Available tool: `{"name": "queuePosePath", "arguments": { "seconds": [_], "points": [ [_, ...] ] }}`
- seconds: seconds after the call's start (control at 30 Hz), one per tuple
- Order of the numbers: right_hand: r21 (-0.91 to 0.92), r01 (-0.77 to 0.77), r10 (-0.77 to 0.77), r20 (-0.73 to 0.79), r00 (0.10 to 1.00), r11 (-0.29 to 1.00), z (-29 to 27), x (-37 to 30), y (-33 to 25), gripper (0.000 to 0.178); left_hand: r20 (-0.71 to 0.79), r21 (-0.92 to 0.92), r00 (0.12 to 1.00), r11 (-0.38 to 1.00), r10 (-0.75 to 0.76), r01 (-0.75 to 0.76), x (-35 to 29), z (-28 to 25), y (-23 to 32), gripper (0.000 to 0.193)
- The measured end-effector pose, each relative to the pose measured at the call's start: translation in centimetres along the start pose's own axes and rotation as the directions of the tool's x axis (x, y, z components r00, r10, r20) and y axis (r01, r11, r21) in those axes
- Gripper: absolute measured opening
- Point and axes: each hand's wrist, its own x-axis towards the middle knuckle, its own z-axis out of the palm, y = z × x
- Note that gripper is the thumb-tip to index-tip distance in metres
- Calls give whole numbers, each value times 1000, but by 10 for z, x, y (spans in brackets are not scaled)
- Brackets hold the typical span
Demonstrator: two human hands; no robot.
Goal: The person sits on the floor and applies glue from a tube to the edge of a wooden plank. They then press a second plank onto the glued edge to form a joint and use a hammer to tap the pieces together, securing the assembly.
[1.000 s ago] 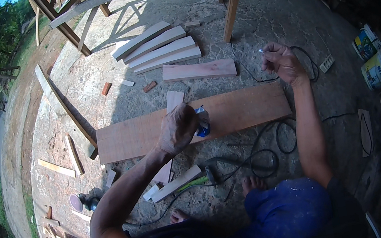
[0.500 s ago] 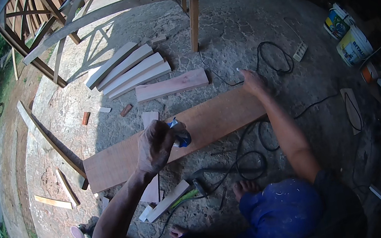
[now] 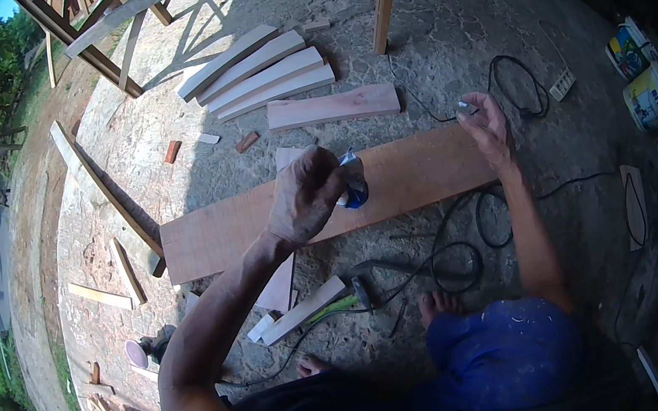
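Note:
A wide brown plank lies across the floor before me, over a paler piece of wood. Above its middle, my left hand is closed round a crumpled silver and blue packet, whose lower part shows past the fingers. At the plank's right end is my right hand, its thumb and fingers pinching a small whitish piece too small to name. Whether that hand touches the plank I cannot tell.
Several pale boards and a pinkish board lie beyond the plank. Black cable loops by my feet, near a hammer-like tool. A wooden frame stands at the back; buckets are at right.
The whole view has shifted, so the scene sits further right and higher. My right hand has turned fingers-up at the plank's end. My left hand still grips the packet over the plank.

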Motion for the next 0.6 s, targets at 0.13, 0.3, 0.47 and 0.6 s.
{"name": "queuePosePath", "arguments": {
  "seconds": [0.13,0.3,0.47,0.6],
  "points": [
    [72,407,-403,379,833,910,88,-28,-83,114,52,-256,999,966,-4,18,25,13,20,17],
    [-74,409,-319,505,802,910,127,-24,-83,119,1,-213,1000,977,22,-22,40,13,31,29],
    [281,342,-438,455,775,897,132,-28,-80,118,16,140,992,982,125,-126,20,0,17,19],
    [738,-282,-98,426,900,613,113,1,-42,110,-19,-59,999,997,-43,42,4,-13,-2,18]
  ]
}}
